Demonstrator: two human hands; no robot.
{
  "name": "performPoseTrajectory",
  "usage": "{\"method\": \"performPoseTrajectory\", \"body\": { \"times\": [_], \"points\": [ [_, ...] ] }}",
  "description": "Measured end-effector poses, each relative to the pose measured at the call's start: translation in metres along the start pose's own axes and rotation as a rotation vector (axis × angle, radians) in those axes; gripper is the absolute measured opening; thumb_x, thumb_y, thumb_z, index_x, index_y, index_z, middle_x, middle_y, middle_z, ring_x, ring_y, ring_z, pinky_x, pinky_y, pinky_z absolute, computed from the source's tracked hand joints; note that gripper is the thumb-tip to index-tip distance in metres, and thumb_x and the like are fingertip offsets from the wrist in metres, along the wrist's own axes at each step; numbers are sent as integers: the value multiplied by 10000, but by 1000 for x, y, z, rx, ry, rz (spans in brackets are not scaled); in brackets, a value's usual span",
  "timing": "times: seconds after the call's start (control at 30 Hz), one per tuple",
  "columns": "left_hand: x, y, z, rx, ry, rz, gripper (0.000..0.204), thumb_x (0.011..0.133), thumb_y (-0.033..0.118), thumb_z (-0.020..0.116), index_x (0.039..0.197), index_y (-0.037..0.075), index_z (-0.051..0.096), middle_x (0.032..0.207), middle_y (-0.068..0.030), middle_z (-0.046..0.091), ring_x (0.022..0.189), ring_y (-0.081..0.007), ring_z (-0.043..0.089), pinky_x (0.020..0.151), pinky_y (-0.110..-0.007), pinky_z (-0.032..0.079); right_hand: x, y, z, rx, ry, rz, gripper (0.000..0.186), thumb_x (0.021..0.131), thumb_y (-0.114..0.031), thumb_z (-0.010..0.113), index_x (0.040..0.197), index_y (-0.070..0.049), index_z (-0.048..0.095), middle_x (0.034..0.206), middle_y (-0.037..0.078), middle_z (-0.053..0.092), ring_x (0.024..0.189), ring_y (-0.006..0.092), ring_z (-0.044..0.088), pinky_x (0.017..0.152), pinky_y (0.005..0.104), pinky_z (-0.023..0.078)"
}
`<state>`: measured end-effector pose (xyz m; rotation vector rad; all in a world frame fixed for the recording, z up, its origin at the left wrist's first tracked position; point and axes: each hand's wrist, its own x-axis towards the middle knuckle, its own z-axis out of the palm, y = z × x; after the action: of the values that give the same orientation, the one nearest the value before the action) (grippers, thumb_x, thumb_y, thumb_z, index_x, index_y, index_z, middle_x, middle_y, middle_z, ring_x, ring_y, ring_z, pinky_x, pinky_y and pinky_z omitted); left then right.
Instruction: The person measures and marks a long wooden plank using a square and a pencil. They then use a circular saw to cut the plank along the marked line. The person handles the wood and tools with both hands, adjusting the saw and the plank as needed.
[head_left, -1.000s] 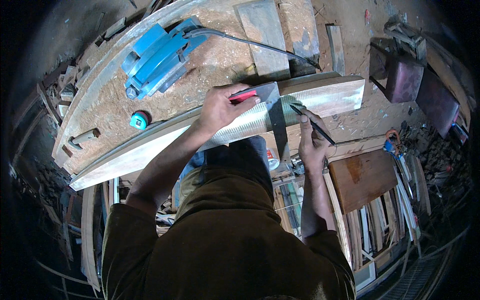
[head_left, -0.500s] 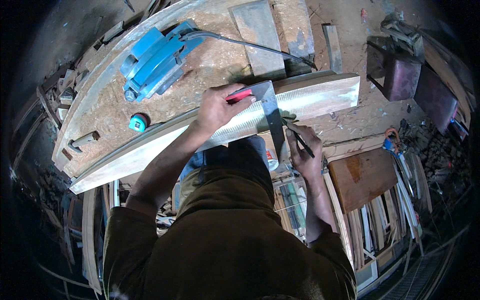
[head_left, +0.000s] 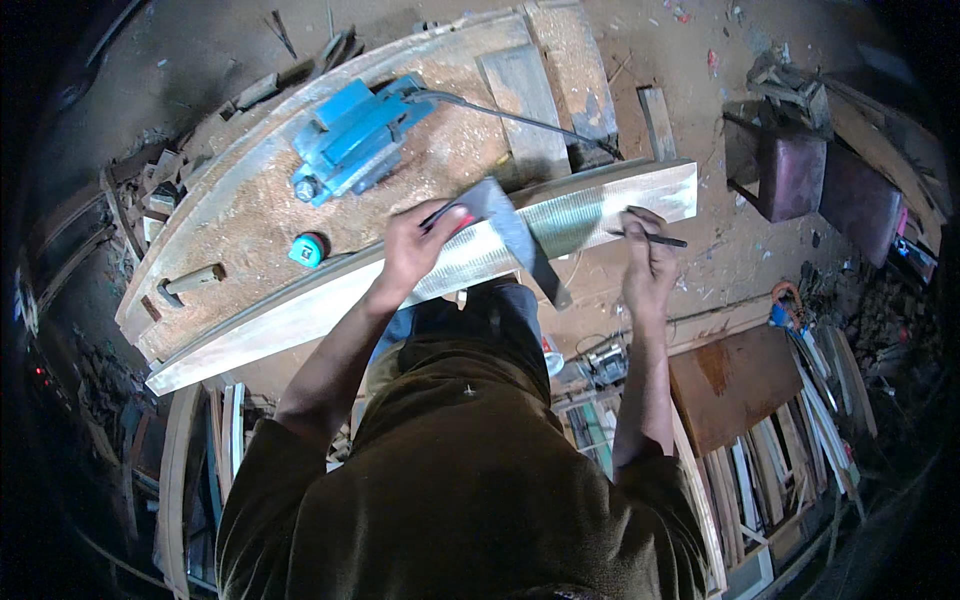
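My left hand [head_left: 410, 245] grips the red-and-black stock of a square [head_left: 520, 240], whose metal blade is slightly blurred and lies slanted across a long, pale wooden beam [head_left: 280, 330], its lower end jutting past the near edge. My right hand [head_left: 648, 255] holds a thin dark pencil [head_left: 668, 240] between closed fingers, just at the beam's near edge toward its right part. The beam runs from lower left to upper right along the near side of a workbench [head_left: 230, 210] covered in sawdust.
On the bench are a blue electric planer [head_left: 350, 130] with cord, a teal tape measure [head_left: 304, 250], a hammer [head_left: 195, 280] and boards [head_left: 520, 100]. At right are purple padded pieces [head_left: 790, 175], a brown board [head_left: 730, 385] and stacked timber [head_left: 760, 480]; offcuts [head_left: 160, 185] lie at left.
The square has shifted left and turned from nearly square across the beam to a slant. My right hand has moved right, away from the blade. The camera view has shifted slightly.
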<state>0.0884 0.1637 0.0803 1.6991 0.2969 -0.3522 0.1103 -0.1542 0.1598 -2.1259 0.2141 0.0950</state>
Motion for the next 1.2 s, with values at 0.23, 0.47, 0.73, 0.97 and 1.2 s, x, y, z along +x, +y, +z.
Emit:
{"method": "performPoseTrajectory", "body": {
  "times": [0.23, 0.47, 0.73, 0.97, 1.2],
  "points": [
    [-63, -48, -93, -139, 391, -164, 335, 1048, 269, 578, 858, 22, 699, 693, 42, 570, 659, -66, 483, 591, -275, 399, 44, 100, -66, -364, 119, 201, 357, 972, -258, 650, 1224, -5, 660, 1093, 170, 710, 1025, 309, 678, 924, 414, 517],
    [-77, -76, -81, 223, 196, -52, 465, 970, 347, 660, 1256, -16, 608, 1117, -203, 680, 927, -282, 667, 817, -382, 549, 155, 148, -95, -850, 94, 330, 736, 844, -599, 722, 1278, -7, 665, 1215, 203, 695, 1099, 306, 657, 973, 425, 490],
    [-212, -117, -201, 502, 1454, -902, 782, 856, 478, 746, 1337, -97, 521, 1385, -254, 540, 1290, -381, 515, 1042, -501, 452, 152, 93, -51, -443, 69, -20, 854, 914, -557, 681, 1479, 42, 453, 1511, 228, 468, 1386, 311, 454, 1161, 401, 327],
    [-250, -218, -243, -1265, 1223, -460, 818, 1027, 657, 288, 1517, 5, 352, 1474, -237, 493, 1321, -393, 522, 1063, -571, 454, 106, 36, -15, -345, 108, -46, 827, 929, -550, 663, 1474, 39, 462, 1513, 217, 470, 1380, 305, 457, 1154, 396, 336],
    [-265, -142, -259, -1458, 1196, -331, 818, 1041, 649, 191, 1534, 8, 318, 1491, -229, 480, 1366, -411, 478, 1139, -566, 394, 74, -34, 5, -294, 93, -35, 800, 944, -543, 645, 1469, 36, 472, 1514, 205, 473, 1373, 299, 461, 1147, 391, 346]
  ]
}}
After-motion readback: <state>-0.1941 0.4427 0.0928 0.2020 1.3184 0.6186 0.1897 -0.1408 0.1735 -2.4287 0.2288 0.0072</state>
